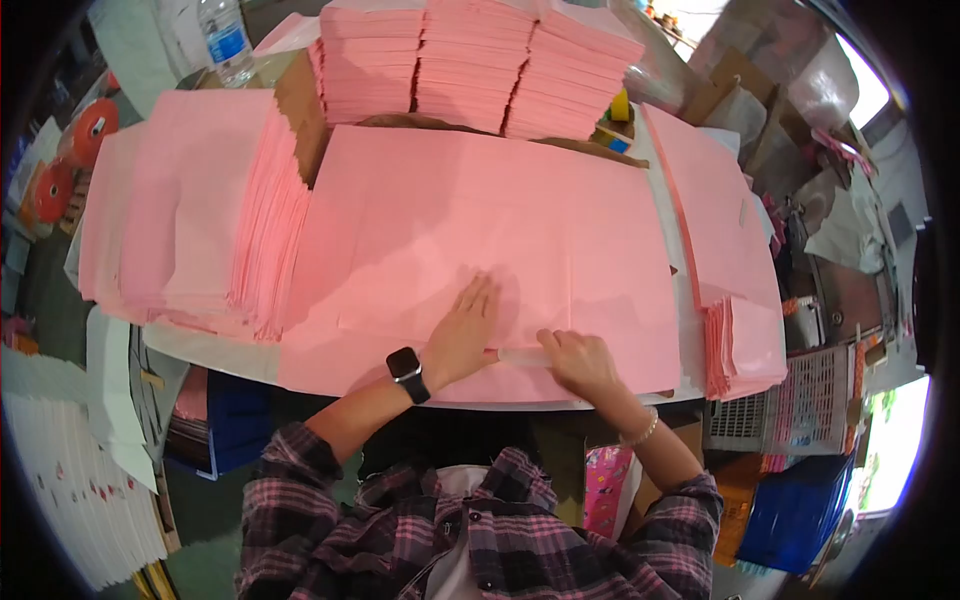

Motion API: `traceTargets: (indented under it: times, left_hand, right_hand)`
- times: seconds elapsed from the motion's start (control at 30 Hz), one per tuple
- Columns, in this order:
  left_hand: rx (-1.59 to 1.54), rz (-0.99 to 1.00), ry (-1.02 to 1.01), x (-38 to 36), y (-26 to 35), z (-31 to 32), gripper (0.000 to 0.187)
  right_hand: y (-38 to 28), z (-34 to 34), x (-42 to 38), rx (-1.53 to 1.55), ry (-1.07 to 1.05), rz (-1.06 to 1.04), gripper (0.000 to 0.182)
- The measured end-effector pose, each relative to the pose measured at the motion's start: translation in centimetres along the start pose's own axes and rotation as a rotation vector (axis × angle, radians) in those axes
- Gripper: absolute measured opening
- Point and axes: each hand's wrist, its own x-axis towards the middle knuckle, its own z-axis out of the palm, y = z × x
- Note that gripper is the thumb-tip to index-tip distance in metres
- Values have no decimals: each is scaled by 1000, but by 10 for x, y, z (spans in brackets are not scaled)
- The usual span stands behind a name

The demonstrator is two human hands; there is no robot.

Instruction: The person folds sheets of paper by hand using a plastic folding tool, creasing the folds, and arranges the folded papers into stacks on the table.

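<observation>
A large pink paper sheet lies spread on the table in front of me. My left hand, below a wrist with a black watch, rests flat on the paper with its fingers stretched forward and its thumb out to the right. Just to the right, my right hand is closed and pressed low against the sheet. A pale, flat strip runs from its fingers toward my left thumb; its exact kind is not clear. Faint crease lines show on the paper above my right hand.
Folded pink paper is piled at the left, and tall pink stacks stand at the back. More pink sheets and a small folded bundle lie right. A water bottle stands back left; a grey basket sits lower right.
</observation>
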Motion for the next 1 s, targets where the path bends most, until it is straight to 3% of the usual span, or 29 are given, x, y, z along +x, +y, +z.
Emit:
traceTargets:
  times: [0.03,0.07,0.13,0.17,0.2,0.27,0.3,0.47,0.5,0.57,0.63,0.7,0.73,0.83,0.9,1.0]
  left_hand:
    - [116,59,-34,-10,4,-6,86]
    - [226,116,-70,-21,8,-11,81]
    - [313,152,-97,-47,7,-8,77]
    - [302,180,-134,-67,0,-7,65]
    - [295,204,-170,-83,-6,-6,54]
    - [259,222,-132,-103,-17,-13,50]
    - [236,267,-104,-110,-22,-18,47]
    - [69,288,8,-115,-30,-22,34]
    - [69,284,13,-112,-30,-26,34]
    - [-154,88,-38,-100,-27,-41,21]
    - [-266,-8,-55,-88,-25,-50,17]
    - [-505,-231,35,-78,-23,-56,18]
    - [-623,-343,81,-73,-25,-58,22]
    - [-529,-366,186,-60,-46,-36,30]
    - [-482,-379,230,-54,-56,-32,33]
    - [-637,-537,-15,-40,-66,-40,36]
  right_hand:
    - [-14,-11,1,135,-92,148,18]
    - [-26,-20,1,129,-107,126,18]
    - [-45,-37,0,529,-317,271,15]
    - [-46,-44,2,517,-340,255,15]
    - [-48,-51,6,818,-471,239,15]
    - [-49,-56,17,1424,-732,206,18]
    - [-47,-56,19,1419,-750,192,18]
    - [11,-50,23,1510,-269,222,17]
    - [25,-50,20,1506,-273,218,17]
    - [49,-51,17,1416,-52,367,26]
    - [61,-45,11,1544,-29,476,28]
    - [66,-34,1,1808,19,713,34]
    - [67,-25,-5,1804,17,706,34]
    - [69,7,-19,1925,92,1019,35]
    - [69,17,-19,1801,40,1035,32]
    - [64,26,-19,1547,-45,1060,28]
